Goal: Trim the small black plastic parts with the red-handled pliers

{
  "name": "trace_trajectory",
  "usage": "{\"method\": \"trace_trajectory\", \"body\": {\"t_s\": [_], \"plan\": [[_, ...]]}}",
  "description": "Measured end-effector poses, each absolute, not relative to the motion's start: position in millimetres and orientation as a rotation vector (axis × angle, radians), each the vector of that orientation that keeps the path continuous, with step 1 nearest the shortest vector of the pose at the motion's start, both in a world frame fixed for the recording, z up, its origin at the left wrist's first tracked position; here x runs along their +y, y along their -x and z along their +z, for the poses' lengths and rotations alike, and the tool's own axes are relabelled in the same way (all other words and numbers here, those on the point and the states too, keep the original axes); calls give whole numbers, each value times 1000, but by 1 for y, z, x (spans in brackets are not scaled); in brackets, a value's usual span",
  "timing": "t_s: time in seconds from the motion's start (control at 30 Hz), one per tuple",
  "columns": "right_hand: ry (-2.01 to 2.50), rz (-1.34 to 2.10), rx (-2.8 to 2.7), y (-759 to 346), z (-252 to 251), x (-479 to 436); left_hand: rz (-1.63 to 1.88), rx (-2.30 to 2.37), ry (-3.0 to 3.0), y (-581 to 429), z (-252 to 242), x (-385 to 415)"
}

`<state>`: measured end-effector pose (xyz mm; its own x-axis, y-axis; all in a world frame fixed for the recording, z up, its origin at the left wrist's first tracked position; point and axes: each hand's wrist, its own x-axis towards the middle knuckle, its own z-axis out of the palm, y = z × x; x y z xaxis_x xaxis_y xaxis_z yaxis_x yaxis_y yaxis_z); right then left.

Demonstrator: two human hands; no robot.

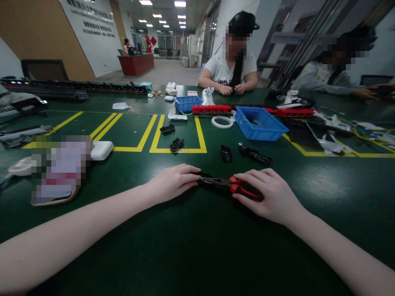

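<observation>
My right hand [268, 195] is wrapped round the red and black handles of a pair of pliers [247, 192], whose jaws point left. The fingers of my left hand [177, 181] are pinched on a small black part [205, 176] at the tips of the jaws; its shape is partly hidden by the fingers and the pliers. Just beyond the pliers lie a black piece [226, 153] and a longer black piece [257, 156]. Two more black pieces [176, 144] [167, 129] rest inside a yellow taped outline.
Across the green table [185, 246] stand a blue bin [261, 125], a smaller blue bin [188, 103], a tape roll [222, 121] and red strips [211, 109]. A phone [63, 172] and white case [101, 150] lie left. Two people sit opposite.
</observation>
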<state>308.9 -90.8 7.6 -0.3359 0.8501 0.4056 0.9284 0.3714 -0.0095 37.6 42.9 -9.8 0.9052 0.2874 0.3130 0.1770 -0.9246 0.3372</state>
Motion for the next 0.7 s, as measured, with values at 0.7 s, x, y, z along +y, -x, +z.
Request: {"method": "trace_trajectory", "body": {"t_s": [0.7], "plan": [[1578, -312, -2283, -311, 2, -91, 476, 365, -2721, -40, -5, 41]]}}
